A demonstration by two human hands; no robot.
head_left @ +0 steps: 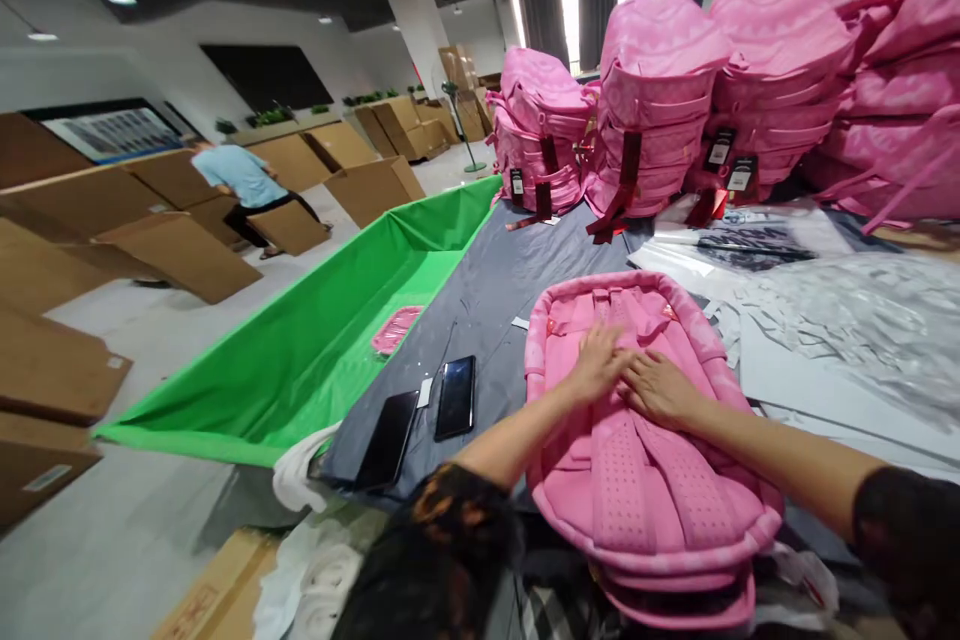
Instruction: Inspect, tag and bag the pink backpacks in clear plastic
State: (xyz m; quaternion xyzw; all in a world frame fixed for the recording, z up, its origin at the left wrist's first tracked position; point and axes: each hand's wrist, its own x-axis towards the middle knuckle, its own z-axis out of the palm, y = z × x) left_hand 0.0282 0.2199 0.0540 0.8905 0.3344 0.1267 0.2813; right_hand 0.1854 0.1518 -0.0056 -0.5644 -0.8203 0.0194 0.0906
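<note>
Head view: a pink backpack (645, 460) lies back-panel up on the table, directly under both hands.
Backpack position: near edge of the grey-covered table (487, 290), straps toward the person, top handle away; it seems to rest on another pink piece just below it.
Left hand (600, 360): flat, fingers spread, palm down on the upper back panel; grips nothing.
Right hand (660, 388): flat likewise, touching the left hand at the fingertips; grips nothing.
Why so placed (judgement): both palms pressing at the middle look like smoothing or flattening the padded panel, which keeps the bag from springing up.
Left of the hands: two dark phones (427, 415) lie screen-up on the grey cover, near but apart from the bag, likely parked clear of the work.
Further left: a green sheet (337, 320) hangs as a trough along the table side; a small pink item (396, 328) lies in it.
Right of the hands: clear plastic bags and printed sheets (840, 320), loosely spread.
Beyond the hands: stacks of pink backpacks (660, 110) with hanging tags, piled at the far end.
Far left: a person in a blue shirt (240, 182) bends among cardboard cartons (180, 255) on the floor, well apart.
</note>
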